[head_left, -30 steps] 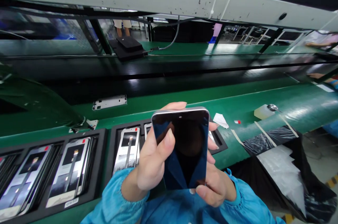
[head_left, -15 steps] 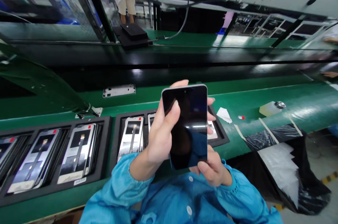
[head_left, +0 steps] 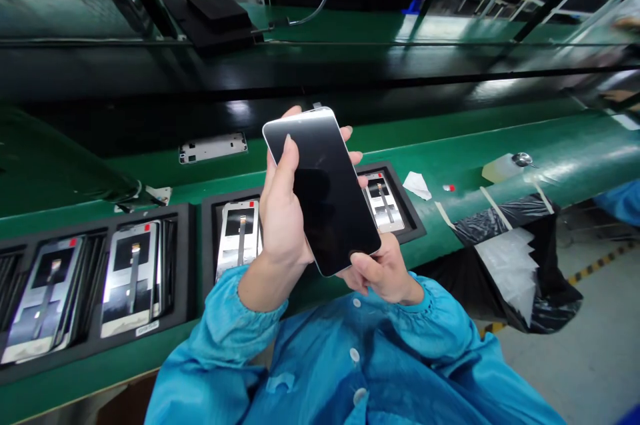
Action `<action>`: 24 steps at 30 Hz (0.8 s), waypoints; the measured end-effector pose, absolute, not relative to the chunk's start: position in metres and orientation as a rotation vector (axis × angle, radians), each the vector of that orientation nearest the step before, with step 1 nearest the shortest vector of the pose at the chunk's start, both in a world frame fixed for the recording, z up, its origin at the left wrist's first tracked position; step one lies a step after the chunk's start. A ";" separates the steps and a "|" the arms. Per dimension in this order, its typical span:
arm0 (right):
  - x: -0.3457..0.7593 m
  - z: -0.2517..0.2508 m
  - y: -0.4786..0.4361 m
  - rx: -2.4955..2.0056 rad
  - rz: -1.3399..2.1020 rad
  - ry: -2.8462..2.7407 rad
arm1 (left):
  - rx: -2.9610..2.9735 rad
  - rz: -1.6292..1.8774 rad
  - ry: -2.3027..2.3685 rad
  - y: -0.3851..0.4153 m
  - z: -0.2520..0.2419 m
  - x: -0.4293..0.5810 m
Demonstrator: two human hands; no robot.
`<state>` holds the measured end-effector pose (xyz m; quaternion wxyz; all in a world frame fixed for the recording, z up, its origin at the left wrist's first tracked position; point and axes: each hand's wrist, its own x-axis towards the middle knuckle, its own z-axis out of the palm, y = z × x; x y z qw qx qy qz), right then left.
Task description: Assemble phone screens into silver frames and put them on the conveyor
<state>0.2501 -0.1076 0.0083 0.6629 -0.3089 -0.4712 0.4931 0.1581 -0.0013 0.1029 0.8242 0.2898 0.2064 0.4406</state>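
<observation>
A phone screen panel (head_left: 325,191) with dark glass and a silver rim is held up in front of me, tilted with its top to the left. My left hand (head_left: 280,211) grips its left edge, thumb lying on the glass. My right hand (head_left: 380,271) holds its lower right corner from beneath, thumb on the bottom edge. Both sleeves are blue. Below the panel a black tray (head_left: 410,211) holds similar panels lying face down.
A second black tray (head_left: 185,258) at the left carries several panels. A metal frame part (head_left: 213,147) lies on the green bench. A white scrap (head_left: 417,185), a small bottle (head_left: 503,167) and a black bag (head_left: 525,265) are at the right. A dark conveyor belt (head_left: 450,71) runs behind.
The panel has moved down and tilted its top leftward, its glass now showing less reflection. My view has dipped, so the overhead beam is gone from the top.
</observation>
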 end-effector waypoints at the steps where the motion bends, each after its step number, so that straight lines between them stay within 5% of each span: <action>1: 0.249 0.009 -0.108 -0.705 1.113 -1.041 | 0.610 0.937 0.441 -0.001 0.102 0.159; 24: 0.223 0.001 -0.113 -0.761 1.060 -1.036 | 0.503 0.943 0.526 -0.003 0.111 0.163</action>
